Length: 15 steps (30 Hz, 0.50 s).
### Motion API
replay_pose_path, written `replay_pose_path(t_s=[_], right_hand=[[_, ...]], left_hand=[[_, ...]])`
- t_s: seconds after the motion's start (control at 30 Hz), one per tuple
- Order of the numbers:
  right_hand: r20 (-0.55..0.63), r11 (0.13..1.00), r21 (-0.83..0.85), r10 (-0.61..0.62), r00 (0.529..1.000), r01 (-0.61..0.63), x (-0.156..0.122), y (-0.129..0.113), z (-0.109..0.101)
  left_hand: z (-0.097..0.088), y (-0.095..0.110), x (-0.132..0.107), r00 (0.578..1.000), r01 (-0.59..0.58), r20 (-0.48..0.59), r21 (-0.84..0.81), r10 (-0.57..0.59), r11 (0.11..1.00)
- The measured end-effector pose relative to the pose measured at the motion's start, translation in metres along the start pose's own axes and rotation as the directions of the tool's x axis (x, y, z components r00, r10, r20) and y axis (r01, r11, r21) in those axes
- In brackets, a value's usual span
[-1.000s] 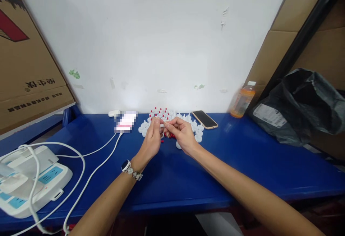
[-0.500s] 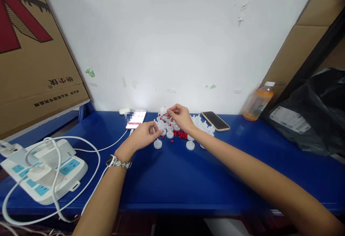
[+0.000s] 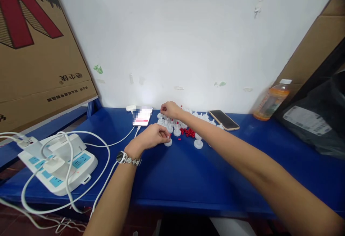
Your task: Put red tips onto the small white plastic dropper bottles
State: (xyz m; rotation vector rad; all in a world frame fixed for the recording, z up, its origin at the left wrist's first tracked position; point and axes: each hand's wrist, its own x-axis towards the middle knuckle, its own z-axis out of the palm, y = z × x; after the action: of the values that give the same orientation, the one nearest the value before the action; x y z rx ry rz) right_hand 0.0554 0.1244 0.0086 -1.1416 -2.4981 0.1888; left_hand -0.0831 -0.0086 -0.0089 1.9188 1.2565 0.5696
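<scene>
My left hand [image 3: 152,136], a watch on its wrist, rests on the blue table [image 3: 188,171] with its fingertips curled onto a small white plastic cap [image 3: 168,142]. My right hand [image 3: 169,109] reaches farther back, fingers pinched down among a cluster of white caps [image 3: 175,126] near the wall; what it pinches is too small to make out. A little pile of red plastic pieces [image 3: 188,132] lies just right of my left hand. More white caps [image 3: 198,144] sit loose to the right.
A phone with a lit screen [image 3: 142,116] on a white cable lies left of the caps, a dark phone [image 3: 224,119] to the right. A white power strip [image 3: 58,162] with cables sits at left. An orange drink bottle [image 3: 271,100], black bag [image 3: 315,124] and cardboard stand around.
My hands have parted: the left dropped to the table onto a white cap, the right reached back into the cap cluster by the wall. The view shifted left.
</scene>
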Motion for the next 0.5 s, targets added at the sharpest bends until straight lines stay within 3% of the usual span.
replay_pose_path(t_s=[0.13, 0.23, 0.37, 0.5], right_hand=[[0.110, 0.999, -0.027, -0.031, 0.993, 0.034, 0.000, 0.002, -0.011], [0.124, 0.998, -0.047, -0.046, 0.991, 0.053, -0.003, 0.000, -0.020], [-0.010, 0.999, 0.039, -0.027, 1.000, 0.028, -0.031, 0.000, -0.028], [-0.126, 0.993, 0.116, -0.017, 0.992, 0.032, -0.092, 0.002, -0.032]], left_hand=[[0.000, 0.003, -0.001, 1.000, -0.024, -0.005, 0.020, 0.024, 1.000], [0.001, 0.006, -0.001, 0.997, -0.075, -0.027, 0.088, 0.078, 0.993], [0.001, 0.012, -0.001, 0.979, -0.153, -0.104, 0.208, 0.177, 0.966], [0.005, 0.020, -0.002, 0.968, -0.191, -0.127, 0.197, 0.218, 0.962]])
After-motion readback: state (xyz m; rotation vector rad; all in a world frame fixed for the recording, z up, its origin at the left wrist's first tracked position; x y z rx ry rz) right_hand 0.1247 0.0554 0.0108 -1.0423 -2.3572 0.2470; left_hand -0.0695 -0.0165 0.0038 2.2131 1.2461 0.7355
